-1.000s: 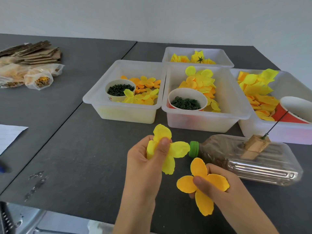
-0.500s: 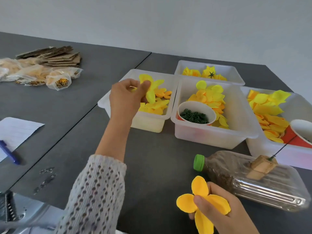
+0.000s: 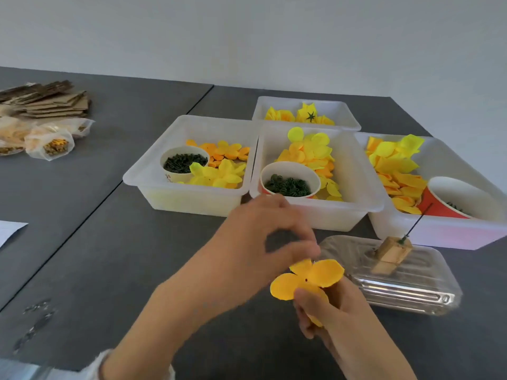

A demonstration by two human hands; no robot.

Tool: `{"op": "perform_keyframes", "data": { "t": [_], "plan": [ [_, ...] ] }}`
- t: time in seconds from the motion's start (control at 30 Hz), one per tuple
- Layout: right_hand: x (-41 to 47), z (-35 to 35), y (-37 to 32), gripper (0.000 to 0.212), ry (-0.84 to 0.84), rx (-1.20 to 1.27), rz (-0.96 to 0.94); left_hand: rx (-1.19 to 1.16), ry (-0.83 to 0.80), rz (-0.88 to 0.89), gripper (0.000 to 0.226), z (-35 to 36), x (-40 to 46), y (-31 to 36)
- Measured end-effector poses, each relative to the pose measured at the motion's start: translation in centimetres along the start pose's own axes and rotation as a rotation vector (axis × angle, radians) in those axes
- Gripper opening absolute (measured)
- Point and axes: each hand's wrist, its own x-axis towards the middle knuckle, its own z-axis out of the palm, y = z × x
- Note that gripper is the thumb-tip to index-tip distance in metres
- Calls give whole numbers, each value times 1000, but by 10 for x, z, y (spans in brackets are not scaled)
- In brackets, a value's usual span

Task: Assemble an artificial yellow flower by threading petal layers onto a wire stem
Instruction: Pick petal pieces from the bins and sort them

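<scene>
My right hand [image 3: 329, 311] grips an orange-yellow petal layer [image 3: 323, 272] from below, its small centre hole facing up. My left hand [image 3: 263, 242] hovers just above and left of it, thumb and forefinger curled together at the petal's top edge. Motion blur hides whether anything is pinched between them. A thin dark wire stem [image 3: 418, 222] stands in a wooden block [image 3: 392, 253] on a clear plastic bottle [image 3: 397, 286] lying on its side to the right. A pale yellow petal layer [image 3: 219, 174] lies in the left bin [image 3: 153, 171].
Behind the hands stand the middle bin [image 3: 356, 174], right bin [image 3: 439, 234] and back bin [image 3: 348, 111], holding yellow petals and cups of green pieces [image 3: 288, 185]. Cardboard and bags [image 3: 49, 105] lie far left, with white paper [image 3: 8, 229] at the left edge.
My left hand carried the pale yellow petal layer to the left bin, left it there, and came back beside the orange layer. My right hand kept its grip and tilted the layer upward.
</scene>
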Motion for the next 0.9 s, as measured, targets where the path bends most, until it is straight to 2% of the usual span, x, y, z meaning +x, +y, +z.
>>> {"op": "perform_keyframes", "data": {
  "t": [0.07,0.13,0.23,0.37,0.57,0.67,0.8,0.9],
  "plan": [
    [1,3,-5,5,-16,-43,-60,107,-95,23,20,14,-16,9],
    [-1,6,-11,25,-7,-104,-159,148,-16,-36,23,23,-23,10],
    [-6,12,-18,33,-47,-256,-289,124,166,-118,22,24,-25,12],
    [-11,12,-17,37,-5,-368,-267,83,209,-170,28,20,-24,17],
    [-15,7,-17,31,10,-385,-254,-53,125,-250,14,16,-20,21],
    [-16,4,-19,35,-6,-378,-239,-65,101,-249,19,15,-19,23],
    [-17,-2,-19,46,-20,-382,-226,-64,82,-248,13,15,-16,25],
    [-18,-2,-20,40,-9,-402,-236,-56,99,-232,13,18,-17,27]
  ]
}}
